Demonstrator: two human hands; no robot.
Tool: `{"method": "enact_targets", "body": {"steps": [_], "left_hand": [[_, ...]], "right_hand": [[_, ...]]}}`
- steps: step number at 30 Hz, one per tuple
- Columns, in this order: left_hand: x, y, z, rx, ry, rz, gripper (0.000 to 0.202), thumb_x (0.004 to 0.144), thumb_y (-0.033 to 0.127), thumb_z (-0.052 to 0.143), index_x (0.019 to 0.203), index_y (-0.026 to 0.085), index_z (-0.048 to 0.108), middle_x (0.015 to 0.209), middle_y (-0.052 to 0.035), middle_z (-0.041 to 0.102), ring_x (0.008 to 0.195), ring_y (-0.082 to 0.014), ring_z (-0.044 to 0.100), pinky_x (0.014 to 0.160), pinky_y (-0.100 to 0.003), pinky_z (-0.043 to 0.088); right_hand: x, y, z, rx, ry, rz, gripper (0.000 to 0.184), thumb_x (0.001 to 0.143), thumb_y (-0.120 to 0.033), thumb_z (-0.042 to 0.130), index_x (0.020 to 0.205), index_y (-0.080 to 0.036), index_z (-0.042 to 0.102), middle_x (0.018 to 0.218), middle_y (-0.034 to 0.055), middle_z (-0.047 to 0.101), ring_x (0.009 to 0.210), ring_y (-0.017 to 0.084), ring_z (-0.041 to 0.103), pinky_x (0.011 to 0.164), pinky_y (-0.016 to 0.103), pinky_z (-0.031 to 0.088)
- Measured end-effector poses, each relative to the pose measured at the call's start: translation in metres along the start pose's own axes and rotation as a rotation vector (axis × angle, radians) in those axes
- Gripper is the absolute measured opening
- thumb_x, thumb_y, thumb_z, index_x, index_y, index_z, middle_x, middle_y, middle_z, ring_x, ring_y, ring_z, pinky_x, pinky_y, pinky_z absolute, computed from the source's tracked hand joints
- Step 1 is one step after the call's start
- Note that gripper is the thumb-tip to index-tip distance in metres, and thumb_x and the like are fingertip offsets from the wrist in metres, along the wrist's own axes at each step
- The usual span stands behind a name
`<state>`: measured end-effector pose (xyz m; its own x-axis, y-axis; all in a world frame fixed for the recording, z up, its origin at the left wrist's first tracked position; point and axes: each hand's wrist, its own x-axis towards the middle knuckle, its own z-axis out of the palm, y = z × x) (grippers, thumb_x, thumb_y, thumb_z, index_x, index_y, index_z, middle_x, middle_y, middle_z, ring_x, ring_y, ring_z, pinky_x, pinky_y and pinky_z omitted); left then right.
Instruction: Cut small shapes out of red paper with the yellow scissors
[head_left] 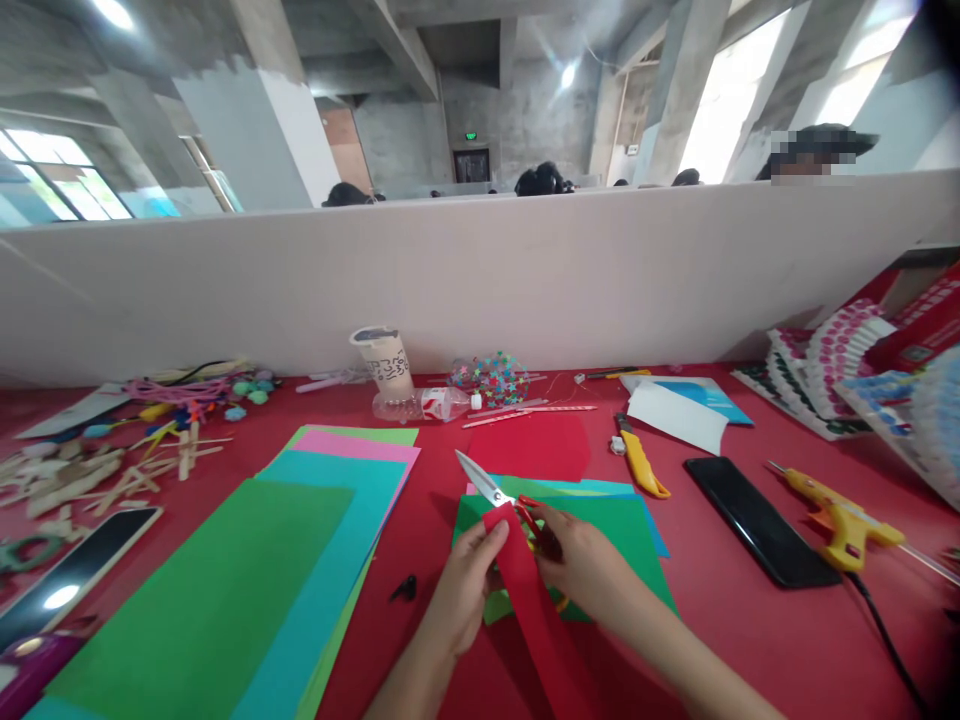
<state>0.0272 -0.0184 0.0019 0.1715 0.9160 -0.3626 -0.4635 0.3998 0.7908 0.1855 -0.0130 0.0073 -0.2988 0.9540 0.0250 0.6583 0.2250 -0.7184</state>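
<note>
Pinched between the thumb and fingers of my left hand [466, 578] is the upper end of a long red paper strip [531, 605], which slants down toward me. My right hand [589, 560] grips the red handles of a pair of scissors [481, 479]. Their blades look closed and point up and left, just beyond the strip's end. Under my hands lie green and blue paper sheets [637, 535], with small yellow and light green pieces partly hidden by my fingers. A red sheet [532, 447] is behind them, hard to tell from the red table.
Coloured sheets [217, 570] are stacked on the left, near craft sticks [135, 480] and a phone [82, 570]. A cup [384, 365] and plastic bottle [431, 404] stand and lie by the partition [480, 280]. To the right are a cutter [642, 462], black phone [757, 522] and glue gun [844, 525].
</note>
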Motion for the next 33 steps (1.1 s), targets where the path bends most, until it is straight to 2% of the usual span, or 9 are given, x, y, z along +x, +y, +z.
{"method": "enact_targets", "body": {"steps": [5,9,14,16,19,23,25,28,33], "left_hand": [[-0.001,0.004,0.000,0.021,-0.001,-0.011,0.035,0.074,0.039,0.072,0.099,0.015,0.068,0.087,-0.0070,0.074,0.077,-0.0196,0.069,0.068,-0.026,0.052],[-0.005,0.011,0.002,0.048,0.010,-0.017,0.035,0.074,0.042,0.071,0.095,0.015,0.068,0.076,-0.0061,0.073,0.067,-0.0194,0.069,0.061,-0.026,0.051],[-0.015,0.005,0.010,0.265,-0.285,-0.177,0.033,0.079,0.040,0.064,0.099,0.013,0.069,0.076,-0.0078,0.072,0.066,-0.0202,0.068,0.065,-0.030,0.052],[-0.016,0.000,0.011,0.487,-0.346,-0.117,0.033,0.083,0.041,0.056,0.099,0.014,0.069,0.077,-0.0067,0.072,0.068,-0.0206,0.067,0.067,-0.031,0.052],[-0.012,-0.001,0.009,0.768,-0.294,0.063,0.038,0.087,0.046,0.048,0.090,0.014,0.069,0.079,-0.0064,0.070,0.077,-0.0210,0.065,0.071,-0.030,0.050],[0.003,0.011,-0.003,0.970,-0.134,0.244,0.043,0.090,0.049,0.037,0.088,0.015,0.065,0.084,-0.0083,0.068,0.078,-0.0207,0.062,0.073,-0.031,0.048],[0.013,0.018,-0.010,1.094,-0.063,0.357,0.033,0.088,0.044,0.044,0.091,0.017,0.063,0.100,-0.0107,0.066,0.097,-0.0237,0.059,0.088,-0.034,0.044],[0.031,0.023,-0.018,1.284,0.036,0.467,0.033,0.081,0.040,0.053,0.104,0.018,0.062,0.125,-0.0156,0.056,0.125,-0.0310,0.042,0.105,-0.046,0.029],[0.057,0.009,-0.021,1.531,0.096,0.515,0.064,0.078,0.047,0.056,0.128,0.008,0.049,0.143,-0.0262,0.038,0.136,-0.0390,0.029,0.108,-0.055,0.020]], "right_hand": [[0.001,0.011,-0.008,0.103,-0.034,0.152,0.024,0.092,-0.026,0.060,0.115,-0.017,0.060,0.108,0.0057,0.066,0.084,0.020,0.067,0.072,0.038,0.056],[0.004,0.018,-0.022,0.269,0.015,0.236,0.026,0.092,-0.025,0.060,0.117,-0.017,0.059,0.115,0.0067,0.063,0.091,0.022,0.066,0.076,0.041,0.055],[-0.001,0.010,-0.026,0.506,-0.051,0.297,0.021,0.094,-0.027,0.057,0.112,-0.015,0.059,0.099,0.0039,0.066,0.070,0.015,0.066,0.059,0.030,0.056],[-0.003,0.006,-0.022,0.579,-0.090,0.304,0.019,0.094,-0.025,0.058,0.110,-0.015,0.060,0.094,0.0026,0.066,0.064,0.013,0.065,0.054,0.027,0.055],[-0.004,0.007,-0.019,0.651,-0.087,0.320,0.018,0.093,-0.023,0.058,0.109,-0.015,0.060,0.092,0.0017,0.066,0.062,0.012,0.064,0.052,0.026,0.054],[-0.004,0.026,-0.031,0.737,0.007,0.322,0.020,0.093,-0.024,0.059,0.112,-0.016,0.059,0.098,0.0034,0.066,0.070,0.015,0.066,0.058,0.030,0.056],[-0.005,0.041,-0.040,0.777,0.053,0.335,0.022,0.094,-0.026,0.058,0.113,-0.016,0.059,0.103,0.0047,0.066,0.075,0.017,0.066,0.062,0.032,0.057],[-0.004,0.066,-0.045,0.824,0.093,0.381,0.023,0.093,-0.027,0.058,0.114,-0.016,0.059,0.107,0.0058,0.065,0.082,0.019,0.067,0.068,0.036,0.057],[-0.001,0.085,-0.039,0.877,0.091,0.441,0.026,0.093,-0.027,0.058,0.117,-0.017,0.058,0.113,0.0070,0.064,0.088,0.021,0.066,0.073,0.039,0.056]]}}
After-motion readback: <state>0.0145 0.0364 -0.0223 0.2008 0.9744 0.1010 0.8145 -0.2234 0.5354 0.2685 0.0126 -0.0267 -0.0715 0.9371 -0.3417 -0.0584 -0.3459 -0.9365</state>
